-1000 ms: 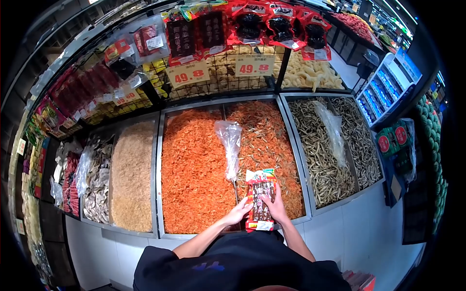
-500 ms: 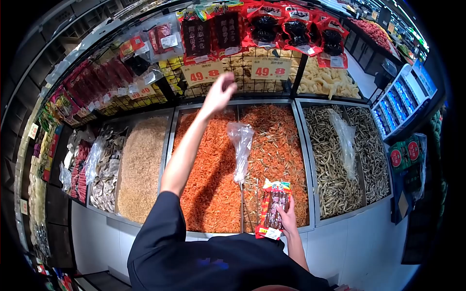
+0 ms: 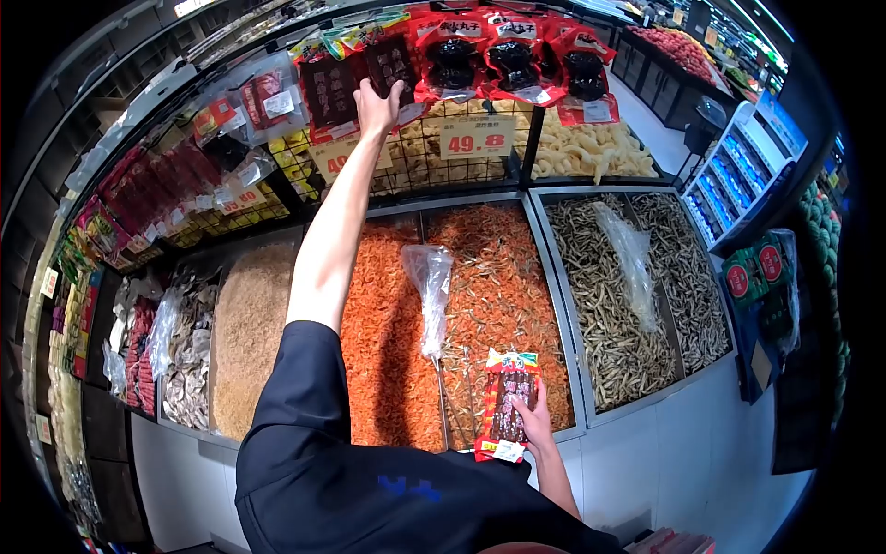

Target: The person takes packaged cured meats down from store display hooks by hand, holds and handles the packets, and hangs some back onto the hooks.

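My left hand is raised at the hanging display, its fingers spread against the lower front of a dark snack packet. Whether they press on it I cannot tell. Beside that packet hangs a similar dark one. Low in front of me, my right hand is closed around the side of a red-edged snack packet, its thumb over the clear front. Dark brown contents show through the wrapping, and a white label is at its lower end.
Below are metal-edged bins of orange dried shrimp, tan dried goods and small dried fish. A plastic-wrapped scoop lies between the shrimp sections. Red packets and price signs hang at the back rack.
My left hand has risen from before the price signs to the hanging dark packet. The view has shifted, so the display sits further left. My right hand still holds its packet.
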The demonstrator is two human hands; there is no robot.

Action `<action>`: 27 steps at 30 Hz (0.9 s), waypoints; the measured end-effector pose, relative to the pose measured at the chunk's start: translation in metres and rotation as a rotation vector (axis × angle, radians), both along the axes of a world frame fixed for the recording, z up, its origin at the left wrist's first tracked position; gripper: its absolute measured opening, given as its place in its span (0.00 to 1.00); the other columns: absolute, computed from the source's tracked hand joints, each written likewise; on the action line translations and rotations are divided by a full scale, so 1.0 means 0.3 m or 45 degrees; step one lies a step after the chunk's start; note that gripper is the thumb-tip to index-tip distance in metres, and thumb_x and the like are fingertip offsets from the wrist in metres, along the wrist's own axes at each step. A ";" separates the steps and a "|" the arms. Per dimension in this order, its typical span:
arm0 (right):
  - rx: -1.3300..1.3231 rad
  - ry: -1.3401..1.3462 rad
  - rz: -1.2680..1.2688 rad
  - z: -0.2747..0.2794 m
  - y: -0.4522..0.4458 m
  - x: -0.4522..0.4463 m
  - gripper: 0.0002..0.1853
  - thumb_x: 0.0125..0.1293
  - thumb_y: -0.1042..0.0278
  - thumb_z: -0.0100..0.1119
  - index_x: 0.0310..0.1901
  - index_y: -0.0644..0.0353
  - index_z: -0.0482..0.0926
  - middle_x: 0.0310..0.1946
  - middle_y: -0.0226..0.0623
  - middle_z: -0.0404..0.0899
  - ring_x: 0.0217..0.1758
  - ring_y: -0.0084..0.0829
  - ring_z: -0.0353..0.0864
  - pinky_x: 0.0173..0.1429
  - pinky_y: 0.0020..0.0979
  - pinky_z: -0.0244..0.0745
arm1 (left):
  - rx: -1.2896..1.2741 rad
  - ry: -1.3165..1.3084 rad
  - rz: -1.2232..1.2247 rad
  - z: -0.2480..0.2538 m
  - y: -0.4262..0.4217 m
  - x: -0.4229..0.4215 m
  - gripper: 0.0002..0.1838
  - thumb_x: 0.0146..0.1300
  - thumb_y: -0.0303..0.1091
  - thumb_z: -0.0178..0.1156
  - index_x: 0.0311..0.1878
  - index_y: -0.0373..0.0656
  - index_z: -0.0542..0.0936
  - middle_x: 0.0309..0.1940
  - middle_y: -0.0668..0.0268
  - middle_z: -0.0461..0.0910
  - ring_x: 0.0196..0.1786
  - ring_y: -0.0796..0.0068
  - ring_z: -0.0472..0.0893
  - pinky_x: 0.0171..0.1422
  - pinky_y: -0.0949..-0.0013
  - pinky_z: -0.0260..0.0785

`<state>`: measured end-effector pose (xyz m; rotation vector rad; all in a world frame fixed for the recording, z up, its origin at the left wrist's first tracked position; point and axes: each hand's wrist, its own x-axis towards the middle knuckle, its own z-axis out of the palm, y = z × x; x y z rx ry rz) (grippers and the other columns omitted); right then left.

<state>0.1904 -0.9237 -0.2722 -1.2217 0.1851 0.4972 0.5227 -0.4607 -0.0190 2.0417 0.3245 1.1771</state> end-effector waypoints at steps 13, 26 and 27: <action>-0.066 0.013 0.008 0.030 0.000 -0.009 0.42 0.63 0.74 0.65 0.73 0.56 0.49 0.60 0.41 0.70 0.59 0.30 0.74 0.60 0.32 0.73 | -0.593 0.002 -0.834 0.177 -0.028 -0.401 0.14 0.68 0.35 0.60 0.50 0.37 0.73 0.39 0.68 0.81 0.41 0.83 0.77 0.46 0.76 0.69; 0.033 -0.147 0.079 0.127 0.106 0.003 0.42 0.65 0.75 0.61 0.74 0.61 0.45 0.61 0.43 0.68 0.61 0.30 0.72 0.61 0.32 0.73 | -1.152 0.346 -0.912 -0.363 -0.421 -1.015 0.26 0.70 0.28 0.54 0.67 0.40 0.57 0.49 0.55 0.80 0.46 0.70 0.83 0.53 0.65 0.79; 0.081 -0.204 0.082 0.149 0.115 0.007 0.42 0.65 0.76 0.61 0.74 0.61 0.44 0.61 0.42 0.68 0.61 0.30 0.72 0.61 0.32 0.73 | -1.157 0.471 -0.886 -0.450 -0.452 -1.042 0.26 0.70 0.27 0.54 0.67 0.41 0.57 0.48 0.55 0.80 0.45 0.71 0.83 0.51 0.66 0.79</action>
